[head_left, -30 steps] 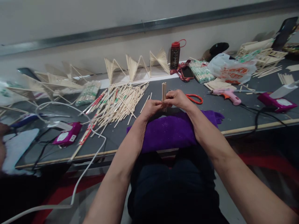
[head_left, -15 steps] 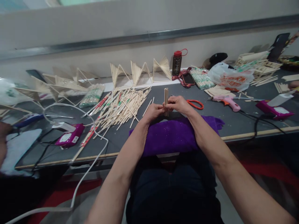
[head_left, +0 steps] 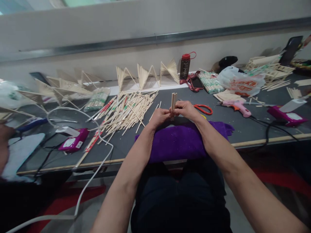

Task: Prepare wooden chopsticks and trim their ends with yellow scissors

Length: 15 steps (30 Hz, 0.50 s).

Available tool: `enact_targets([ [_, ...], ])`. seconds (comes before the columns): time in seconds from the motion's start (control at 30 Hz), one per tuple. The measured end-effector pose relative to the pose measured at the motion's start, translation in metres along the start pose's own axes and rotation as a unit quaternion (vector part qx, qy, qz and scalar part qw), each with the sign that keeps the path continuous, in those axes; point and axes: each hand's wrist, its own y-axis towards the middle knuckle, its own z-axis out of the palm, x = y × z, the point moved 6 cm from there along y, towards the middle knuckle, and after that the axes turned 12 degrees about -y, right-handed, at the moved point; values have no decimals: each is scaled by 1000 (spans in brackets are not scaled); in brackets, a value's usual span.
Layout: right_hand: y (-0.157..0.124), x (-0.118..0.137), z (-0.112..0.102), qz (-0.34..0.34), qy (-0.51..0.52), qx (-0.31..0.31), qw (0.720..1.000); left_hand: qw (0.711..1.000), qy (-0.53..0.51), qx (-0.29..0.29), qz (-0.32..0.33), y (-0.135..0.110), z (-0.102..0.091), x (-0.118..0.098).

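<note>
Both my hands hold a small upright bundle of wooden chopsticks (head_left: 174, 101) above the table edge. My left hand (head_left: 160, 116) pinches it from the left, fingers closed. From the right, my right hand (head_left: 184, 109) grips the same bundle, its fingers closed around it. The lower ends are partly hidden by my fingers. Below my wrists lies a folded purple cloth (head_left: 177, 142). To the left of my left hand is a loose heap of chopsticks (head_left: 131, 111). Just right of my right hand are red-handled scissors or pliers (head_left: 204, 109), partly covered.
Fan-shaped stick structures (head_left: 145, 76) stand along the wall beside a red-capped bottle (head_left: 185, 66). A pink glue gun (head_left: 236, 107) lies to the right. A white cable (head_left: 107, 155) loops past a magenta device (head_left: 74, 140) at left. Another person's hand (head_left: 5, 132) shows at far left.
My hands stay closed on the bundle, which looks slightly tilted now. The whole view has shifted a little, and a bit of yellow shows beside my right wrist.
</note>
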Motion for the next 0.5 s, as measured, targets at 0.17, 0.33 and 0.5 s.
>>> enact_targets([
  [0.17,1,-7,0,5,14,16,1000,999,32,13,37,1,4,2],
  [0.33,0,-7,0,12,12,25,1000,997,57,13,46,4,2,4],
  [0.5,-1,-3,1,12,-16,12,1000,997,56,18,53,3,2,3],
])
